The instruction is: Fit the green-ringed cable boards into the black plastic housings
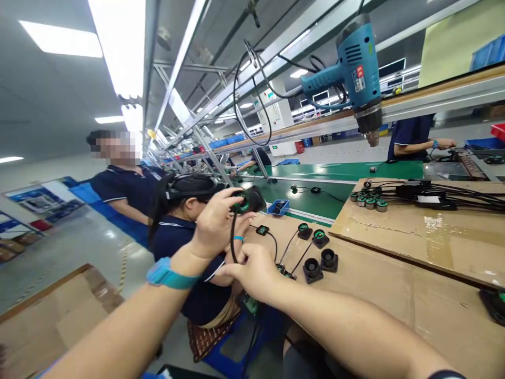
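A round black connector with a green face [248, 200] was held up in the left hand [215, 223] above a cardboard-covered counter [394, 295].

The left hand, a blue wristband [168, 275] behind it, was closed around the connector, raised well above the right hand [252, 271]. A black cable [232, 237] hung from the connector down to the right hand, whose fingers were pinched shut on it at the counter's edge. Just beside the right hand, more black connectors [320, 260] lay on the cardboard. A blue heat gun [351, 68] hung overhead. A seated person [185, 231] was close behind both hands.
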Available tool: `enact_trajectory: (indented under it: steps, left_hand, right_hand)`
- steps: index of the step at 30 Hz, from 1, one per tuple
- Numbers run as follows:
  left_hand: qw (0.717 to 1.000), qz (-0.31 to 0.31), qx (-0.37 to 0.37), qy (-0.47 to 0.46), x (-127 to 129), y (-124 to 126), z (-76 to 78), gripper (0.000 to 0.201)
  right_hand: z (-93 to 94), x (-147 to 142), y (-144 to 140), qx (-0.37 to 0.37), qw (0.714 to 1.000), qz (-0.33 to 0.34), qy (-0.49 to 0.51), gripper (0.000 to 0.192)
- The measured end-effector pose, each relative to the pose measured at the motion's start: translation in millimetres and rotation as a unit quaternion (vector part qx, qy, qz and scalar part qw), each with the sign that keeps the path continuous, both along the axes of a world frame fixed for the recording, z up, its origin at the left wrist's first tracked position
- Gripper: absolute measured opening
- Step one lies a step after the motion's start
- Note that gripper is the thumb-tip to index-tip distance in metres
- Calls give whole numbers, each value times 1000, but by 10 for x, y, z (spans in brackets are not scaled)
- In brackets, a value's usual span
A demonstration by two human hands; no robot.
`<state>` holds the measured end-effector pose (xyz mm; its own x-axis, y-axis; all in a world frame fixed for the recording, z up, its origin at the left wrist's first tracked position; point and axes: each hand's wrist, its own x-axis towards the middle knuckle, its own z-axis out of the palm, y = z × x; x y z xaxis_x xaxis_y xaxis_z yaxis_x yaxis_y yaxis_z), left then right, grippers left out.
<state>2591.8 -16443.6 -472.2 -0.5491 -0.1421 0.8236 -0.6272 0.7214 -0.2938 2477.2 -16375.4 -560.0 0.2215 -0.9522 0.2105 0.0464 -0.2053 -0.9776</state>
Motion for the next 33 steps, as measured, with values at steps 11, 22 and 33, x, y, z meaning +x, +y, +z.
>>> enact_trajectory:
  steps: [11,22,33]
  left_hand:
    - [989,94,103,53,738,-1253,-405,62]
    - [898,82,431,-12,-148,-2280,-2364,43]
    - [857,61,512,5,-284,-1953,-2370,30]
  right_hand:
    - [-1138,-1481,135,-83,977,-130,144,24]
    - [-2060,-2956,349,22,881,-341,327,30]
    - [-1289,-4357,-1752,-19,647,-342,681,49]
